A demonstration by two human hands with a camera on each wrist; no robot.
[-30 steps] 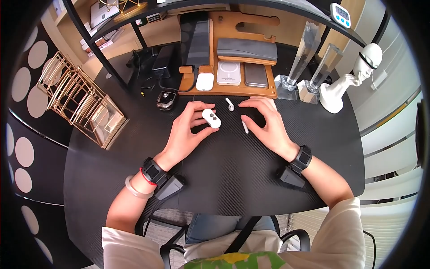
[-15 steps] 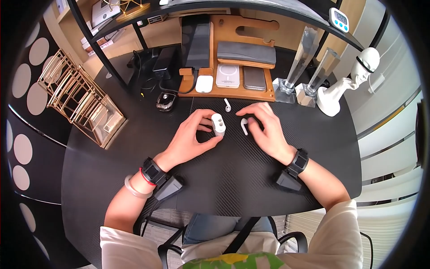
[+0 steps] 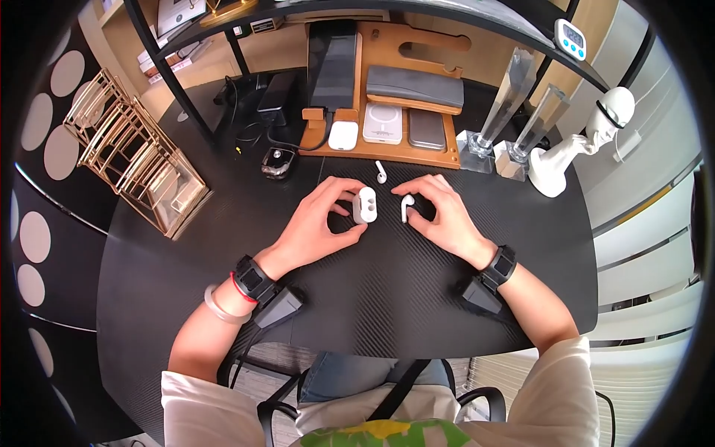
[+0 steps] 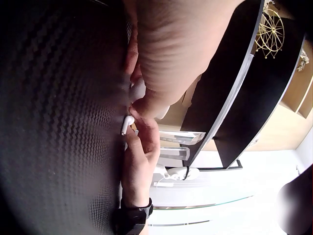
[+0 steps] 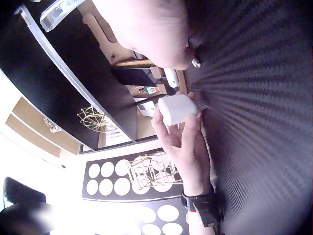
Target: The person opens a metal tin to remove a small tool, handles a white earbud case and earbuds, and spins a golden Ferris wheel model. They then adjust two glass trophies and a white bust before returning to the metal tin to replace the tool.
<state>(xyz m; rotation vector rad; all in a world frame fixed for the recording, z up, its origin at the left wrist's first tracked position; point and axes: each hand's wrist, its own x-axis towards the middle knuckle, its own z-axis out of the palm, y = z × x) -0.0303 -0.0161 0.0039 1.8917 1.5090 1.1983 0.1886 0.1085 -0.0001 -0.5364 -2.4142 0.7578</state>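
My left hand (image 3: 316,223) holds a small white earbud case (image 3: 365,206) between thumb and fingers, its two round earbud slots visible from above. In the right wrist view the case (image 5: 177,108) shows its smooth, blank side. Facing it across a narrow gap, my right hand (image 3: 445,221) pinches a white earbud (image 3: 407,207) near the thumb tip, head end up and stem pointing down toward me. A second white earbud (image 3: 381,173) lies on the black desk just beyond and between the hands.
Behind the hands stands a wooden organizer (image 3: 439,158) bearing a white case (image 3: 343,135), a phone (image 3: 333,67) and a grey glasses case (image 3: 414,88). Crystal trophies (image 3: 480,141) and a white figurine (image 3: 551,167) are at right; a gold wire rack (image 3: 145,160) is at left.
The left hand has brought the case rightward and turned its slotted face toward the right hand. The right-hand earbud's head now shows clear of the fingers; the other earbud stays on the desk.
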